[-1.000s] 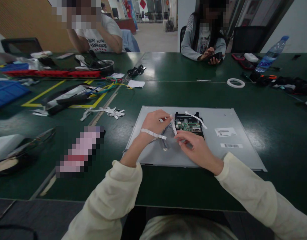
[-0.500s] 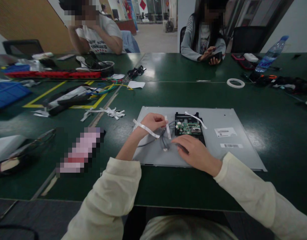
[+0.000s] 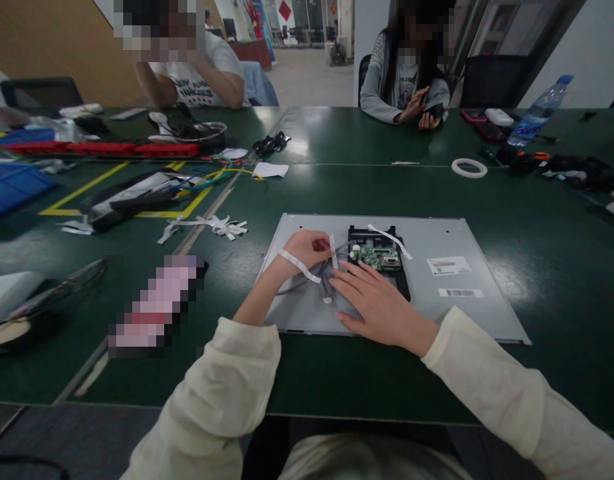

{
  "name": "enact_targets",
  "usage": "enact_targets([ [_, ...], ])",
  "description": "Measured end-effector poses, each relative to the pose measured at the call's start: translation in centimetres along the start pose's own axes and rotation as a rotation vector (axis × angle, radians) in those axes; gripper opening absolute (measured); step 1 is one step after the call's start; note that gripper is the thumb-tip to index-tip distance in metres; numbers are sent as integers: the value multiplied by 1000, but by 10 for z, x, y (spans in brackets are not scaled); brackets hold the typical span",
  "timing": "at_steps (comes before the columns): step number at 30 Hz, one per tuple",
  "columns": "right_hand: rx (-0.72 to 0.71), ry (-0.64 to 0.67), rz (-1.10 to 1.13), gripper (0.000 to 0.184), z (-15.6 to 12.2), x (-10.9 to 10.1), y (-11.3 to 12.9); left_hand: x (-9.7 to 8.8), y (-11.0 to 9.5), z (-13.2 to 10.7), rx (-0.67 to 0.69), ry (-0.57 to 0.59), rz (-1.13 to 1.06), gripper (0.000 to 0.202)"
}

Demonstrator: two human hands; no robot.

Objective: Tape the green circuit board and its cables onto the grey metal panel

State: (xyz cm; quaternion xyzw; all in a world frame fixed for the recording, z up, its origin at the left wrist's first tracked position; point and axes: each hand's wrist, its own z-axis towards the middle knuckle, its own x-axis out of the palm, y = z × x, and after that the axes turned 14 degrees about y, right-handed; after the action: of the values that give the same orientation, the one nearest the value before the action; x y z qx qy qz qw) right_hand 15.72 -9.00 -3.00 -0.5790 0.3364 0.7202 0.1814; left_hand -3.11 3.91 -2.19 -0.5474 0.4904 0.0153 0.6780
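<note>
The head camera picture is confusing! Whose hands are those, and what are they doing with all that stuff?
No robot here: these are one person's two bare hands. The camera sits on that person's head, looking forward and down. On the green table lies a flat gray panel with a green circuit board and gray cables. The left hand pinches a white strip; another strip lies across that wrist. The right hand is spread open nearby, with nothing visible in its grip. Farther back, there's a plastic bottle.
</note>
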Motion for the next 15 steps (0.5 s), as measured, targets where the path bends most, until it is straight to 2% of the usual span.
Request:
enact_targets([
  [6,19,29,-22,55,1,-1,1,2,1,0,13,2,122,11],
  [11,34,64,-33,55,1,-2,2,1,5,1,139,2,440,15],
  [15,28,69,-28,54,1,-2,1,0,10,2,178,-29,520,24],
])
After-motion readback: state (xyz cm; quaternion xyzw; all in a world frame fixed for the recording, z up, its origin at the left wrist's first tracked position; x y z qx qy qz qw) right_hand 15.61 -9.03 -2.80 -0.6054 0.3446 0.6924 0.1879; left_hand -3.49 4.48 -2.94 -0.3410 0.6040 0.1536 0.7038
